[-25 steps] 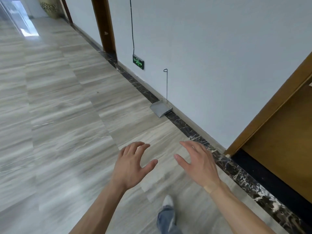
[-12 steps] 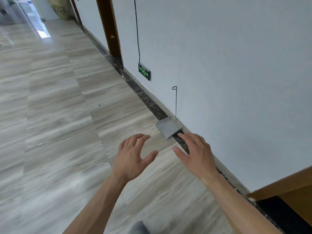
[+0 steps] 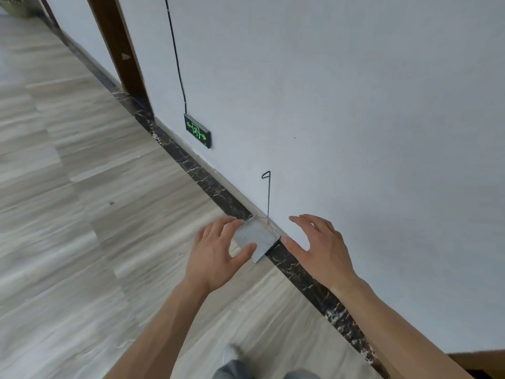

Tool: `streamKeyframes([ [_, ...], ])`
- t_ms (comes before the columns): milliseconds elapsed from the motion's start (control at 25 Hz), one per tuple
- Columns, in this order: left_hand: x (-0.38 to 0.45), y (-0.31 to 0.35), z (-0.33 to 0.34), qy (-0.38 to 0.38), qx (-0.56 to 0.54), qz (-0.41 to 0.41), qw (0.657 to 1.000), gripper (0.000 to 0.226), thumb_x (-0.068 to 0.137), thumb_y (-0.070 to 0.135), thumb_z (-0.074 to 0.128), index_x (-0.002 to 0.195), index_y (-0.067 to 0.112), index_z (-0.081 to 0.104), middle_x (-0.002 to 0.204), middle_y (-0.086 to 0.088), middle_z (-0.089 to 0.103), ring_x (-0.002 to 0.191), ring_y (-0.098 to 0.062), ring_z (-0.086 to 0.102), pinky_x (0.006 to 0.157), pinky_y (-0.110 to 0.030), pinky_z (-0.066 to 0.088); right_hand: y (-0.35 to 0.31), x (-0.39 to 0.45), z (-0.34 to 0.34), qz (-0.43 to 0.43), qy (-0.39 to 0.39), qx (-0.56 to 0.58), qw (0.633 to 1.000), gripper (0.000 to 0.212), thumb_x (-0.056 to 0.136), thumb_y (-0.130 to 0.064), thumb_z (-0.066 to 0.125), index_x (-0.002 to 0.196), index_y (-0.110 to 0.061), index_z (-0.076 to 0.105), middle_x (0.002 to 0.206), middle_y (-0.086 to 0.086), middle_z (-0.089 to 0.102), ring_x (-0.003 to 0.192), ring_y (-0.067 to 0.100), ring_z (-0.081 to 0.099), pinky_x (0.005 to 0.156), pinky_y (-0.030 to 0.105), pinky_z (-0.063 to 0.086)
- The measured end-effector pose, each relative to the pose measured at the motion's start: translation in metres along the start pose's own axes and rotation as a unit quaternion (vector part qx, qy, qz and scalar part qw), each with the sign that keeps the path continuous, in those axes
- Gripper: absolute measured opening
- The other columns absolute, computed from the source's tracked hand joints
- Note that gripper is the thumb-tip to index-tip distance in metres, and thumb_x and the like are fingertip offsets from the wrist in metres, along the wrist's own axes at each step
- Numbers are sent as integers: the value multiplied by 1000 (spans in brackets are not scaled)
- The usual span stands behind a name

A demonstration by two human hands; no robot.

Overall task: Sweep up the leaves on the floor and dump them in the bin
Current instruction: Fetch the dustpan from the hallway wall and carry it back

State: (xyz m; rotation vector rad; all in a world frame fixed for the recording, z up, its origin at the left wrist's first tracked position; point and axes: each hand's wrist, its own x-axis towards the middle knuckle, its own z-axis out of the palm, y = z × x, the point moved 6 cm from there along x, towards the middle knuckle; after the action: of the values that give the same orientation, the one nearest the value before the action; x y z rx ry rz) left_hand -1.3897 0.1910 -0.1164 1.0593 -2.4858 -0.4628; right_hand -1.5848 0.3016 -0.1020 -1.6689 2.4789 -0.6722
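Observation:
A grey metal dustpan [image 3: 257, 237] lies on the floor against the white wall, its thin wire handle [image 3: 268, 195] standing up along the wall. My left hand [image 3: 216, 253] hovers in front of the pan with fingers spread, hiding its near left corner. My right hand [image 3: 319, 247] is held out to the right of the pan, fingers also spread and holding nothing. No leaves, broom or bin show in this view.
A dark marble skirting strip [image 3: 207, 181] runs along the foot of the wall. A green exit sign [image 3: 197, 129] with a black cable above it sits low on the wall. A brown door frame [image 3: 120, 50] stands farther back. Pale wood-look floor [image 3: 82, 214] stretches to the left.
I have walked closer to the dustpan; it now lies between my hands instead of ahead of them. Both hands stay spread and hold nothing.

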Motion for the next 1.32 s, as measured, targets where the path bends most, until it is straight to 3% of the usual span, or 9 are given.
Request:
streamKeyframes([
  [280, 174, -50, 24, -34, 6, 50, 998, 61, 87, 65, 40, 132, 26, 55, 135, 7, 53, 125, -16, 49, 107, -38, 33, 28, 145, 37, 62, -1, 4, 998, 51, 90, -62, 44, 135, -38, 46, 140, -16, 44, 133, 7, 34, 106, 33, 33],
  [640, 389, -69, 71, -120, 41, 138, 982, 62, 87, 65, 42, 136, 28, 51, 142, 7, 47, 132, -17, 43, 112, -38, 26, 96, 315, 61, 161, 28, 39, 986, 52, 90, -61, 44, 137, -37, 46, 142, -12, 45, 134, 12, 36, 106, 38, 35],
  [800, 459, -72, 110, -170, 19, 200, 965, 64, 85, 65, 40, 133, 25, 54, 138, 7, 51, 128, -16, 47, 109, -36, 29, 122, 354, 78, 252, 35, 45, 966, 54, 91, -62, 41, 138, -38, 44, 144, -13, 43, 136, 12, 35, 108, 38, 33],
  [920, 507, -78, 156, -244, 23, 274, 930, 64, 84, 66, 39, 133, 27, 53, 139, 6, 50, 127, -18, 48, 111, -39, 30, 135, 366, 97, 331, 61, 34, 941, 54, 91, -62, 43, 139, -36, 44, 143, -13, 44, 135, 11, 34, 106, 36, 32],
  [1040, 544, -83, 194, -318, 15, 364, 876, 63, 85, 65, 38, 134, 28, 51, 140, 7, 49, 128, -17, 47, 112, -39, 31, 134, 360, 116, 449, 102, 29, 887, 54, 90, -59, 46, 138, -34, 45, 142, -10, 46, 134, 14, 37, 105, 38, 34],
  [1200, 568, -86, 220, -372, -2, 477, 796, 58, 87, 62, 40, 133, 29, 51, 138, 9, 49, 128, -16, 47, 111, -39, 33, 102, 353, 140, 564, 158, 12, 810, 54, 89, -57, 51, 136, -31, 50, 139, -5, 51, 132, 18, 42, 105, 41, 38],
  [1320, 578, -95, 232, -388, -5, 522, 760, 57, 87, 61, 42, 133, 29, 52, 137, 7, 50, 127, -17, 48, 110, -38, 33, 75, 352, 161, 610, 167, 9, 775, 55, 88, -58, 51, 136, -30, 51, 139, -5, 52, 132, 19, 42, 105, 42, 38],
])
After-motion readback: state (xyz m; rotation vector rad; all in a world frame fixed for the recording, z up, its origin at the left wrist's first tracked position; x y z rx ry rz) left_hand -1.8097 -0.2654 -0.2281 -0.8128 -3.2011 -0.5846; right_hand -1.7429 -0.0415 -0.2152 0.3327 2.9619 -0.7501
